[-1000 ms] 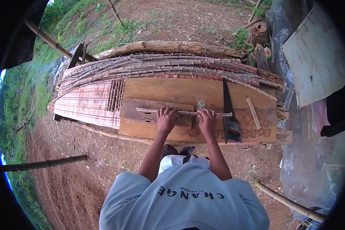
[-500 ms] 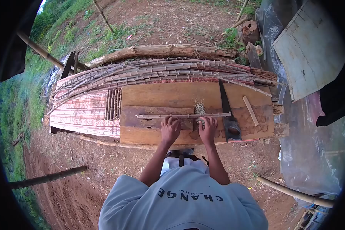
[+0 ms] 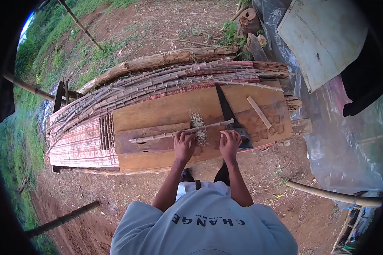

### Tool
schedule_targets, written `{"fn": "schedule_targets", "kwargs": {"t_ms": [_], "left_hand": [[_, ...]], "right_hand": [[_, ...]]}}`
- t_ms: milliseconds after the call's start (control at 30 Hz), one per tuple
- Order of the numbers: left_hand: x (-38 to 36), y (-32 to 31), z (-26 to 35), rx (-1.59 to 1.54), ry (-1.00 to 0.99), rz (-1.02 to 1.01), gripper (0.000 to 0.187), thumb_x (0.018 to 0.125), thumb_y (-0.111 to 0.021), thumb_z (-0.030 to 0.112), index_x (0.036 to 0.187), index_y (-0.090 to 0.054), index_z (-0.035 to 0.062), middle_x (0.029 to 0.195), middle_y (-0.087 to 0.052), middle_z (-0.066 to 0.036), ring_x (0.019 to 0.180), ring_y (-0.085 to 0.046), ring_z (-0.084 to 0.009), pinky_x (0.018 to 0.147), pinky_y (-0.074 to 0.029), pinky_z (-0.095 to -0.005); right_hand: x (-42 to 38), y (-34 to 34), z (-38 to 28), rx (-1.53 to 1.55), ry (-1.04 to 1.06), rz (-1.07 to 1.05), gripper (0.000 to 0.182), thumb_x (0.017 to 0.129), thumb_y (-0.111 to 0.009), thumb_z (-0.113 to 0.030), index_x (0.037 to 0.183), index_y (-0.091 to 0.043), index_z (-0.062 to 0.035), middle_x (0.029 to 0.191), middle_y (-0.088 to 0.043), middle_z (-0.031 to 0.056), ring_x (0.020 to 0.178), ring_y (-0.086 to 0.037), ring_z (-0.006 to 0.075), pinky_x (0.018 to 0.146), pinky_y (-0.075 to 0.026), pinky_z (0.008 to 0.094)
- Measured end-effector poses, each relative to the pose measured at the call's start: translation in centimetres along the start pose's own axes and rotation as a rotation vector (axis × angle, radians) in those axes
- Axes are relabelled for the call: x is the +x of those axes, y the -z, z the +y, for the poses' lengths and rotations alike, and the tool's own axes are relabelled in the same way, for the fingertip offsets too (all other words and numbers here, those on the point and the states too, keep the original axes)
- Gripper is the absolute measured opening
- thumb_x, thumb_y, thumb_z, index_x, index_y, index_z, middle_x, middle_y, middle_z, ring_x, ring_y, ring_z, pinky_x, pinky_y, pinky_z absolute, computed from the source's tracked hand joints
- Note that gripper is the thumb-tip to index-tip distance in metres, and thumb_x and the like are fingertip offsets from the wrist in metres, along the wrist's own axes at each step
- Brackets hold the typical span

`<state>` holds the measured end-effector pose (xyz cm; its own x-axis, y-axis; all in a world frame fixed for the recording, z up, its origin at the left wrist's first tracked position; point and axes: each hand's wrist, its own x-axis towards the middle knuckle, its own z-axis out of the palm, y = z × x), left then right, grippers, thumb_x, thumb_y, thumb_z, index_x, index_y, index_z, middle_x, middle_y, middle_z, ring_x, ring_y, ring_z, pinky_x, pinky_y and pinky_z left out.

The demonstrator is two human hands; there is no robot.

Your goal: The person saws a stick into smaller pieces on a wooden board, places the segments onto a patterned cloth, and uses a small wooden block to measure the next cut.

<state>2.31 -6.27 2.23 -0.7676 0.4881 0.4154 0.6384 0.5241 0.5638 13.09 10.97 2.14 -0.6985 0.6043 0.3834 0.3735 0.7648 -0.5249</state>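
A long knobbly plant stem [image 3: 157,137] lies slantwise over a flat wooden block [image 3: 155,131] on the board. My left hand [image 3: 184,145] is closed on the stem near its middle. My right hand [image 3: 230,143] is off the stem, its fingers loosely bent and apart, with nothing visible in them. Just right of it lies a handsaw [image 3: 226,106], its blade pointing to the far side and its handle [image 3: 245,140] partly behind the fingers. Pale sawdust [image 3: 197,120] is heaped beyond the stem.
Several long stems [image 3: 157,83] lie along the far side of the table. Short cut pieces [image 3: 107,131] sit in a row on the patterned cloth [image 3: 78,146] at left. A wooden strip [image 3: 258,112] rests on the right of the board [image 3: 157,108]. Plastic sheeting [image 3: 327,140] hangs at right.
My right hand has let go of the stem and shifted beside the saw handle. My left hand stays on the stem, which now slants. The whole view has turned and shifted.
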Motion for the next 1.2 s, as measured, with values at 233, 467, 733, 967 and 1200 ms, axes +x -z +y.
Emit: {"fn": "schedule_targets", "kwargs": {"t_ms": [233,467,733,967,1200], "left_hand": [[2.2,-7.3,8.0,-0.019,0.010,0.088,0.019,0.076,-0.067,0.005,0.093,-0.066,0.0121,0.098,-0.060,-0.005,0.106,-0.050,-0.0313,0.092,-0.042,-0.0430],[2.3,-13.2,14.9,-0.122,0.059,0.062,0.016,0.078,-0.067,0.007,0.094,-0.067,0.0122,0.097,-0.061,-0.005,0.104,-0.051,-0.0309,0.092,-0.042,-0.0427],[1.9,-13.7,16.2,-0.107,0.138,0.027,0.020,0.077,-0.064,0.003,0.094,-0.068,0.0125,0.097,-0.061,-0.007,0.101,-0.052,-0.0312,0.089,-0.043,-0.0415],[2.0,-12.6,14.4,-0.331,0.461,0.199,0.029,0.094,-0.056,0.015,0.120,-0.053,0.0037,0.101,-0.061,-0.012,0.086,-0.062,-0.0222,0.075,-0.050,-0.0340],[-0.2,-10.7,11.0,-0.782,0.652,0.364,0.028,0.095,-0.059,0.020,0.112,-0.056,-0.0016,0.097,-0.063,-0.008,0.084,-0.064,-0.0133,0.069,-0.054,-0.0258]], "right_hand": [[4.6,3.2,10.4,0.074,0.002,-0.059,0.022,0.082,-0.062,-0.014,0.104,-0.060,-0.0163,0.109,-0.057,0.0050,0.113,-0.047,0.0299,0.097,-0.034,0.0473],[6.9,5.9,18.7,-0.352,-0.034,-0.219,0.066,0.084,-0.060,-0.013,0.143,-0.031,-0.0107,0.145,-0.037,0.0149,0.129,-0.036,0.0377,0.105,-0.031,0.0504],[7.9,5.7,20.9,-0.138,-0.066,-0.257,0.051,0.078,-0.061,-0.003,0.128,-0.050,-0.0084,0.116,-0.053,0.0130,0.114,-0.048,0.0338,0.100,-0.035,0.0484],[8.7,7.6,19.3,0.420,0.191,-0.379,0.048,0.074,-0.063,0.003,0.120,-0.058,-0.0104,0.113,-0.056,0.0112,0.108,-0.050,0.0319,0.095,-0.039,0.0416],[9.2,7.9,15.2,0.389,0.448,-0.527,0.048,0.077,-0.058,0.005,0.121,-0.059,-0.0135,0.114,-0.056,0.0090,0.103,-0.049,0.0320,0.092,-0.040,0.0424]]}}
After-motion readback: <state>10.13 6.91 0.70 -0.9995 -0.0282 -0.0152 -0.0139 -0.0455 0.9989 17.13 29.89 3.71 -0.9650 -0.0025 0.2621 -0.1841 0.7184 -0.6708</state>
